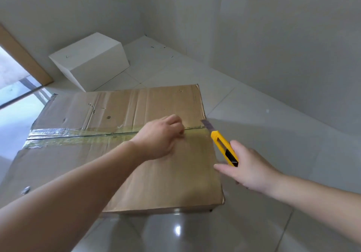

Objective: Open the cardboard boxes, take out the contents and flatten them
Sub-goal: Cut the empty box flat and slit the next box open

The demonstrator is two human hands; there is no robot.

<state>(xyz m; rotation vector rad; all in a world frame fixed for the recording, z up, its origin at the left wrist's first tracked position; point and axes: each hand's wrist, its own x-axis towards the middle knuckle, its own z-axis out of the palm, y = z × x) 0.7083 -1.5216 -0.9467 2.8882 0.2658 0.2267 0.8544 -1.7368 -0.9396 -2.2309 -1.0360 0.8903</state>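
Brown cardboard box (125, 154) on tiled floor (254, 115), flaps shut, taped along centre seam; nothing cut through at the near end as far as visible. Right hand (252, 169) wrapped tight round yellow utility knife (224, 148), blade (208, 125) extended and pointing away from the grip, tip just at the box edge where the tape strip (82, 136) ends; probably lined up to enter the seam from the side. Left hand (162, 136) pressing on the lid beside the seam, fingers curled under, nothing visibly held; likely steadying the flaps and kept off the blade's line. Tape runs leftward from both hands across the full lid. White box (89, 60) well beyond the knife tip, against the wall, closed, untouched. Risk: blade slip toward the left knuckles.
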